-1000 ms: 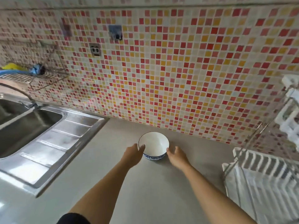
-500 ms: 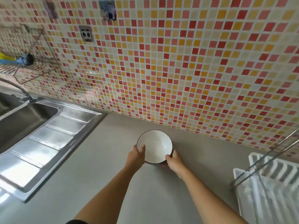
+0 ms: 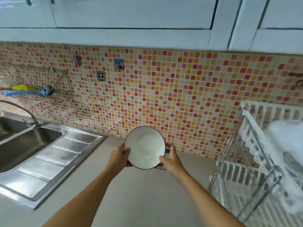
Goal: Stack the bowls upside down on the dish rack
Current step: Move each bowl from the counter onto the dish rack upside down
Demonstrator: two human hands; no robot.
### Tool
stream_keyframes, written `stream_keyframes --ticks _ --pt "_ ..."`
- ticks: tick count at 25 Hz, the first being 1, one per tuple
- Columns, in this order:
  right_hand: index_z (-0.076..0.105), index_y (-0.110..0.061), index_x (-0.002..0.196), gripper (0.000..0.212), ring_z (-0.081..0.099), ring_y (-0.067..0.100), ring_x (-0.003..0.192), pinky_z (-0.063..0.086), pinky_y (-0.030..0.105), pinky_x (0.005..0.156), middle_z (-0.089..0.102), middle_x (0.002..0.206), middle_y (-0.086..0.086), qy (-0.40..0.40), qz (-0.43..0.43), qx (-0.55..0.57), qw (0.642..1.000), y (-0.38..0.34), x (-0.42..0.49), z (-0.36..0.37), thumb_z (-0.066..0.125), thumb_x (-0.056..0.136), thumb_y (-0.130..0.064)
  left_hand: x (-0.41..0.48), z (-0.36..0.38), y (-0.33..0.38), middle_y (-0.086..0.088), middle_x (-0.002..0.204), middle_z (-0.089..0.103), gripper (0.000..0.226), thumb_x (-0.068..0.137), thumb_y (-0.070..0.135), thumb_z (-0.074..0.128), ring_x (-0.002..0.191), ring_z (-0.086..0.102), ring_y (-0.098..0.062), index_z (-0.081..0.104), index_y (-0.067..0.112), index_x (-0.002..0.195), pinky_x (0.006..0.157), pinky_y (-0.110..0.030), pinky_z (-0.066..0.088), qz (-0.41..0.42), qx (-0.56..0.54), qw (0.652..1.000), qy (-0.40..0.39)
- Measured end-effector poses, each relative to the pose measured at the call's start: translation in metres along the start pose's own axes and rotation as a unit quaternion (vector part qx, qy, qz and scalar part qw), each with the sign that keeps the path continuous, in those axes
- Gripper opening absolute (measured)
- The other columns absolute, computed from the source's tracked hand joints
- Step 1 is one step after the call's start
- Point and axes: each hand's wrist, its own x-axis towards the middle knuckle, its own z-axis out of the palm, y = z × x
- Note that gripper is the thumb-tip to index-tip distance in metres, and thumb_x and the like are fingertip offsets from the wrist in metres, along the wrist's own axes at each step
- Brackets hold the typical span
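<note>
A white bowl (image 3: 144, 147) with a dark rim is held up above the grey counter, its open side tilted toward me. My left hand (image 3: 118, 155) grips its left rim and my right hand (image 3: 170, 158) grips its right rim, thumbs over the edge. The dish rack (image 3: 255, 163), white slats in a metal wire frame with two tiers, stands at the right. A blurred white shape lies on its upper tier; I cannot tell what it is.
A steel sink (image 3: 24, 145) with a ribbed drainboard (image 3: 54, 163) takes up the left. A wire wall basket (image 3: 41, 89) with blue and yellow items hangs above it. The mosaic tile wall (image 3: 164, 95) runs behind, with white cabinets (image 3: 131, 18) overhead.
Both hands closed on the bowl and lifted it off the counter, tilting it toward me. My view rose, and more of the dish rack came into sight.
</note>
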Motion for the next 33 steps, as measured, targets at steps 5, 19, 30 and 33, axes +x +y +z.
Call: stream_keyframes --ticks 5,19,30,33 --pt "0.027 -0.028 0.136 0.055 0.055 0.021 0.108 0.061 0.032 0.067 0.049 0.123 -0.001 0.036 -0.076 -0.089 0.993 -0.07 -0.084 -0.02 0.05 0.09 -0.01 -0.081 -0.025 0.047 -0.009 0.11 0.059 0.037 0.1 0.018 0.039 0.085 0.065 -0.024 0.045 0.015 0.137 0.058 -0.023 0.06 0.14 -0.031 0.99 0.002" --pt "0.024 -0.038 0.136 0.055 0.049 0.0 0.106 0.037 0.0 0.088 0.048 0.133 -0.002 0.271 -0.429 -0.294 0.81 -0.157 -0.25 -0.18 0.042 0.089 -0.015 -0.217 0.013 0.237 -0.002 0.11 0.062 0.058 0.079 0.078 0.02 0.103 0.061 -0.014 0.049 0.04 0.111 0.101 -0.036 0.047 0.345 -0.12 0.899 -0.242" --pt "0.018 -0.042 0.127 0.075 0.059 0.023 0.093 0.046 0.037 0.092 0.045 0.116 -0.021 0.202 -0.369 -0.455 0.785 -0.166 -0.32 -0.386 0.069 0.075 -0.024 -0.283 0.182 0.337 0.006 0.126 0.057 0.048 0.067 0.066 0.051 0.109 0.063 -0.016 0.043 0.054 0.114 0.099 -0.049 0.049 0.439 -0.072 0.841 -0.308" --pt "0.013 -0.057 0.123 0.089 0.054 0.011 0.107 0.042 0.029 0.099 0.029 0.12 -0.041 0.112 -0.298 -0.423 0.848 -0.161 -0.333 -0.43 0.069 0.055 -0.071 -0.287 0.229 0.344 -0.001 0.139 0.05 0.077 0.067 0.072 0.049 0.122 0.054 -0.021 0.038 0.037 0.135 0.104 -0.048 0.044 0.454 -0.051 0.845 -0.276"
